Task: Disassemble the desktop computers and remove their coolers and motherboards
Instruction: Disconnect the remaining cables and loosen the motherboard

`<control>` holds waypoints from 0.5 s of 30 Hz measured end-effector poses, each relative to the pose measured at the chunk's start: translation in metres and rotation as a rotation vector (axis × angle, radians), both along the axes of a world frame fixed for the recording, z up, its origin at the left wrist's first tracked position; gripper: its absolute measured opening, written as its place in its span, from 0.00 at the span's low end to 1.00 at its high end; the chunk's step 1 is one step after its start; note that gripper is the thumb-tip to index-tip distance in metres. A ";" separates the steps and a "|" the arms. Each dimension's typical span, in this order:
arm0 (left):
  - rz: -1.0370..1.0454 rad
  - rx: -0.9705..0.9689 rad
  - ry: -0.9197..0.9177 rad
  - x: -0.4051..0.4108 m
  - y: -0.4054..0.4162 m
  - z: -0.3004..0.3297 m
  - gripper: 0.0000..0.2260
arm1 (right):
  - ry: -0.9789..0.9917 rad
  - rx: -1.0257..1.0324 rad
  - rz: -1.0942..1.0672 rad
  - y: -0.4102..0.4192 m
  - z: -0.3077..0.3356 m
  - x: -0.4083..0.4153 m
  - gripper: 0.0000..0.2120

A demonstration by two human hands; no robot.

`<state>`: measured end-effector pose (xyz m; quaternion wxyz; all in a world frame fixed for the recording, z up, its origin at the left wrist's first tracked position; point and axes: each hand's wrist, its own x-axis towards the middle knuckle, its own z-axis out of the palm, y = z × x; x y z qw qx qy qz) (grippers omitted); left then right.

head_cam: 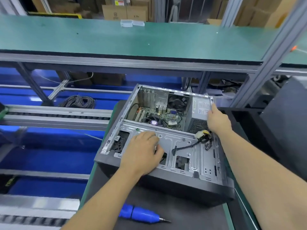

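An open desktop computer case (182, 156) lies on its side on the dark mat (174, 211). Inside it I see the green motherboard (167, 117), a black cooler fan with a purple label (153, 122), a rear case fan (177, 102) and the grey power supply (199, 112). My left hand (142, 153) rests on the metal drive-bay plate, its fingers curled over an opening in it. My right hand (216, 119) grips the far right edge of the case beside the power supply. Loose power cables with a white plug (201, 136) lie on the plate.
A blue electric screwdriver (141, 214) lies on the mat in front of the case. A coil of black cable (78, 101) sits on the blue lower level at left. A green shelf (132, 40) runs overhead behind; a black box (285, 123) stands at right.
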<state>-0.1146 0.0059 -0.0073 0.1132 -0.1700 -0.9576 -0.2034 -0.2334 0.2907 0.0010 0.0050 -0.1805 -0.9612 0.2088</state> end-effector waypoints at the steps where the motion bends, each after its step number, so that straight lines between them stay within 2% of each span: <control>1: -0.020 0.003 0.010 -0.003 -0.007 0.001 0.12 | -0.001 0.034 -0.014 -0.001 -0.002 0.005 0.23; 3: -0.066 -0.007 0.024 -0.014 -0.026 0.006 0.11 | -0.007 0.090 -0.092 -0.004 -0.008 0.018 0.25; 6: -0.152 -0.110 -0.005 -0.042 -0.056 0.023 0.14 | -0.025 0.045 -0.268 -0.016 -0.015 0.047 0.31; 8: -0.071 -0.203 0.006 -0.049 -0.060 0.029 0.17 | -0.119 0.075 -0.285 -0.022 -0.012 0.062 0.34; 10: 0.171 -0.210 0.095 -0.037 -0.049 0.024 0.17 | -0.190 0.173 -0.266 -0.020 0.000 0.064 0.33; 12: 0.491 -0.102 0.099 -0.014 -0.028 0.015 0.19 | -0.158 0.309 -0.221 -0.010 0.011 0.056 0.30; 13: 0.629 0.012 0.005 -0.001 -0.016 0.011 0.26 | -0.122 0.350 -0.173 -0.003 0.015 0.048 0.29; 15: 0.797 0.365 -0.228 0.018 0.006 0.006 0.36 | -0.079 0.349 -0.048 0.011 0.022 0.024 0.29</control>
